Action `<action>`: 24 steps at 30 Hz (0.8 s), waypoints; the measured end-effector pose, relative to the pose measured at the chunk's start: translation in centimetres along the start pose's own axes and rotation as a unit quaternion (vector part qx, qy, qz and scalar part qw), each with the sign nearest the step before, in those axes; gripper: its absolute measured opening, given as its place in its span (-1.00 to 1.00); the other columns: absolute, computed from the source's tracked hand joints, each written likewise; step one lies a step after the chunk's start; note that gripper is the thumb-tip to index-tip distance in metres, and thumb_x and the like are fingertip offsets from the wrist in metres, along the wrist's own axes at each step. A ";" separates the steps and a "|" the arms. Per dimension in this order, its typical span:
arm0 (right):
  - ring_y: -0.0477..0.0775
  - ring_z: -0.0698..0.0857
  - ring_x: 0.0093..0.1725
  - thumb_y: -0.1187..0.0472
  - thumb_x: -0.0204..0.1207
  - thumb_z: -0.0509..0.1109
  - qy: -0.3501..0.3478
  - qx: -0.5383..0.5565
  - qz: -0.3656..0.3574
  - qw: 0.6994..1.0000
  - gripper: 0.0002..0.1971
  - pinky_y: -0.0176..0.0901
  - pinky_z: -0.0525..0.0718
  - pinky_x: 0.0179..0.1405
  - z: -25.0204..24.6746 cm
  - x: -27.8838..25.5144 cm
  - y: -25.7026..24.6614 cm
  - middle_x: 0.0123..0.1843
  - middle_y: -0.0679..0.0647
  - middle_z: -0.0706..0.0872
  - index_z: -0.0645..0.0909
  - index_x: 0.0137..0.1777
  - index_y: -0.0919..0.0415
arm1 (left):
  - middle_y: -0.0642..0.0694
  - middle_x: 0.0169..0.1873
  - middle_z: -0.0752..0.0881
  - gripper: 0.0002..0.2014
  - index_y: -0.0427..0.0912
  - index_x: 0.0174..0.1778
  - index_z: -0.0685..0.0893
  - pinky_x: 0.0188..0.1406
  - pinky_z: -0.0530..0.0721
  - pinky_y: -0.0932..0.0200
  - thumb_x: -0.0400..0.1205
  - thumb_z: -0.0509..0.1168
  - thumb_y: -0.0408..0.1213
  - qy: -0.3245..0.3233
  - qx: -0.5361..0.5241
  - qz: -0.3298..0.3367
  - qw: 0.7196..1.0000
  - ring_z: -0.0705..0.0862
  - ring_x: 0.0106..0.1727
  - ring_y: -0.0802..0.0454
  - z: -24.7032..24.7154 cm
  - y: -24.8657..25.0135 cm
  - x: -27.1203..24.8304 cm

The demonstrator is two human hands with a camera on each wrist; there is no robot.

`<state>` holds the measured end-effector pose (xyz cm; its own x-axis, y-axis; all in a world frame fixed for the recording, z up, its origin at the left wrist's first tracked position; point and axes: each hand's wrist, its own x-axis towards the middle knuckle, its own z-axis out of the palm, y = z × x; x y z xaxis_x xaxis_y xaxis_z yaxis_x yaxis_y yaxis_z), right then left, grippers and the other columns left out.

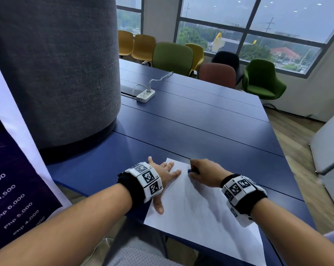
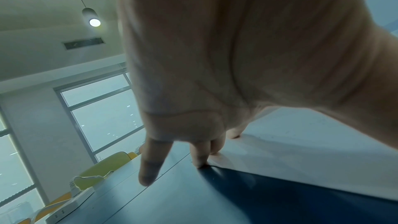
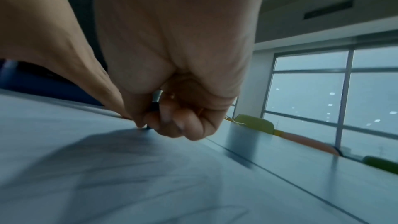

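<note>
A white sheet of paper (image 1: 204, 212) with faint pencil marks lies on the blue table (image 1: 210, 120) near its front edge. My left hand (image 1: 165, 177) lies flat on the sheet's left edge with fingers spread, fingertips (image 2: 200, 163) touching paper and table. My right hand (image 1: 202, 172) is curled over the sheet's far part, pinching a small dark blue object (image 1: 190, 171) against the paper. In the right wrist view the curled fingers (image 3: 172, 122) hide most of that dark object (image 3: 154, 107). The paper (image 3: 107, 176) shows grey scribbles.
A thick grey felt-covered column (image 1: 54, 70) rises at the table's left. A white power strip (image 1: 146, 95) with its cable lies further back. Several coloured chairs (image 1: 172, 56) line the far side under large windows. A printed banner (image 1: 12, 189) stands at left.
</note>
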<state>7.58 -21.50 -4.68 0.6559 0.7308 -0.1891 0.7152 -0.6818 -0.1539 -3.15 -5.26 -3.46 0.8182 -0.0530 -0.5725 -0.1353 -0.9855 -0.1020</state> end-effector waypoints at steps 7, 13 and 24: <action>0.19 0.57 -0.15 -0.01 0.61 0.26 -0.017 -0.008 0.018 1.000 -0.80 -0.11 0.47 -0.20 -0.7 -0.4 -0.2 -0.14 0.05 0.58 0.40 -0.15 0.06 | -0.20 0.71 -0.26 0.41 0.02 0.70 -0.35 0.48 -0.11 -0.67 0.25 0.62 0.21 -0.001 0.015 -0.008 1.000 -0.17 0.73 -0.17 -0.1 0.4 0.1; 0.20 0.54 -0.19 0.02 0.61 0.26 -0.039 -0.030 -0.056 0.997 -0.81 -0.13 0.42 -0.26 0.1 -1.7 -1.8 -0.15 0.10 0.65 0.36 -0.14 0.08 | -0.21 0.71 -0.27 0.40 0.00 0.70 -0.34 0.48 -0.11 -0.67 0.27 0.62 0.19 -0.001 0.015 -0.007 1.000 -0.17 0.73 -0.18 -0.2 0.4 0.0; 0.15 0.54 -0.21 0.04 0.58 0.28 -0.082 -0.030 -0.081 0.993 -0.85 -0.09 0.49 -0.26 -0.6 -2.7 -2.7 -0.12 0.11 0.70 0.39 -0.14 0.04 | -0.24 0.71 -0.25 0.42 0.00 0.71 -0.33 0.48 -0.10 -0.67 0.24 0.64 0.18 0.000 0.019 -0.006 1.000 -0.17 0.73 -0.19 -0.1 0.4 0.3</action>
<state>3.98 -21.60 -3.17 0.4872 0.8116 -0.3225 0.8242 -0.5493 -0.1375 -2.93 -5.71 -3.54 0.8201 -0.0419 -0.5707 -0.1470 -0.9793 -0.1393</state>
